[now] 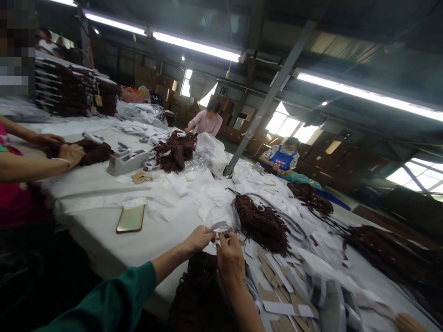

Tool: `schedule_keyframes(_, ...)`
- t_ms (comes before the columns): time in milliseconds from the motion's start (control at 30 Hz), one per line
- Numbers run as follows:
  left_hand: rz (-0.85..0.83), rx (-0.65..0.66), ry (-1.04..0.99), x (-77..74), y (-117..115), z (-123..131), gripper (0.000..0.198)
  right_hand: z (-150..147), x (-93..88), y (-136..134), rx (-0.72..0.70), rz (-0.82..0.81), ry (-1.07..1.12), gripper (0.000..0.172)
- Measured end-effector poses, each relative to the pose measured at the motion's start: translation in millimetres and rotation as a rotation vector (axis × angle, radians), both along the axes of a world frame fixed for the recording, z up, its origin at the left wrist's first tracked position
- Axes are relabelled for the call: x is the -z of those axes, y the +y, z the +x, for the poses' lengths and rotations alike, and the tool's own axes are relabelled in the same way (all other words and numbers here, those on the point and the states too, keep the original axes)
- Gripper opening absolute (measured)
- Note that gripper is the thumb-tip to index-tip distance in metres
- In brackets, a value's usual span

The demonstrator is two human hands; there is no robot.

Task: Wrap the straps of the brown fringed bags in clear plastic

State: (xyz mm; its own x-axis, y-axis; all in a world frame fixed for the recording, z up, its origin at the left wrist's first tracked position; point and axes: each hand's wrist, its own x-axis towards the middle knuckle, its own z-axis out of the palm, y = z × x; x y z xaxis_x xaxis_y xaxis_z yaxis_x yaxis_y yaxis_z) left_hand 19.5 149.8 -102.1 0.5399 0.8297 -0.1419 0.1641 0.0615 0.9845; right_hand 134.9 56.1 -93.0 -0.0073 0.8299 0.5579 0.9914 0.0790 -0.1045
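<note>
In front of me my left hand pinches the end of a curved grey strap. My right hand is closed at the same strap, its fingertips close to my left fingers. Something small and white shows between the hands, too blurred to name. Below them, at the table's edge, a dark brown fringed bag lies partly hidden by my right forearm. Just beyond my hands is another brown fringed bag with white wrapping on it.
A phone lies left on the white-covered table. Cardboard strips and a tape dispenser lie around. A slanted metal post rises from the table. Co-workers' hands work at left; another hand shows lower right.
</note>
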Motion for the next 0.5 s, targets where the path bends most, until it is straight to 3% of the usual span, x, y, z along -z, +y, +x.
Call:
schedule_keyframes(100, 0.035, 0.018, -0.029, -7.3, -3, 1, 0.024, 3, 10.4, 6, 0.000, 0.041, -0.151, 0.030)
schedule_keyframes(233, 0.086, 0.021, -0.011, -7.2, -3, 0, 0.027, 2, 13.5, 8, 0.019, -0.037, -0.104, 0.029)
schedule_keyframes(300, 0.128, 0.009, -0.003, -4.1, -2, 0, 0.034, -1, 9.6, 7, 0.050, -0.090, 0.049, 0.025)
schedule_keyframes(367, 0.173, -0.011, -0.016, -0.8, -2, 1, 0.039, -6, 4.2, 6, 0.084, -0.111, 0.348, 0.022)
schedule_keyframes(500, 0.249, -0.027, -0.095, 3.5, -5, 6, 0.034, -11, -0.9, 13, 0.145, -0.100, 0.867, 0.029)
